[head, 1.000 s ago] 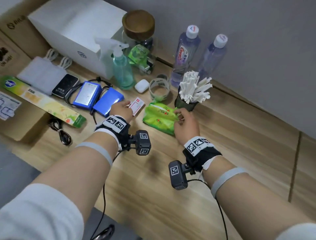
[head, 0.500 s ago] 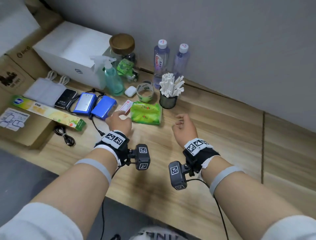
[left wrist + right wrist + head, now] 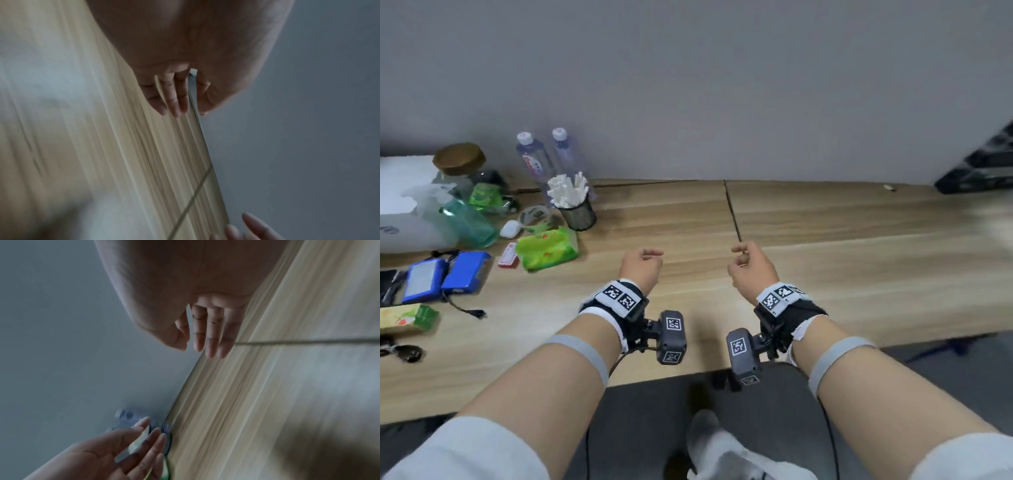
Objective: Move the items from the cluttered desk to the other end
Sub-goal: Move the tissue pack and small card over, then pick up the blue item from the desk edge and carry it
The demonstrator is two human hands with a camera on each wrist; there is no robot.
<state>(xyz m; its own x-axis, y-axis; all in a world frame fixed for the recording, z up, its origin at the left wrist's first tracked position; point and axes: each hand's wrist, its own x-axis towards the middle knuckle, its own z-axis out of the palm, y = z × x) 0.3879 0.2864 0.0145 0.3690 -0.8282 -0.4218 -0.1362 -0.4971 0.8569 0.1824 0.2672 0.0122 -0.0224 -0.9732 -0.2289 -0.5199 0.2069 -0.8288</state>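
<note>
At the far left of the counter (image 3: 688,222) we see the clutter: a white box (image 3: 400,192), a jar with a brown lid (image 3: 460,161), a teal spray bottle (image 3: 467,222) lying tilted, and two blue battery packs (image 3: 445,277) side by side, their long sides running away from us. Just right of them lie a small red and white card (image 3: 508,255) and a green tissue packet (image 3: 548,248), its long axis running across the counter, slightly raised at its right end. Behind it stand a roll of tape (image 3: 534,214), a dark mesh cup of white sticks (image 3: 575,205) and two upright water bottles (image 3: 541,161) against the wall.

Our left hand (image 3: 642,270) hangs over bare wood, well apart from the packet, fingers loosely curled and holding nothing. Our right hand (image 3: 748,269) is near it, also loosely curled and empty, just right of the seam (image 3: 732,212) between the two boards.

Right of the seam the counter runs bare to a dark patterned object (image 3: 983,164) at the far right edge. The near edge lies under our wrists.
</note>
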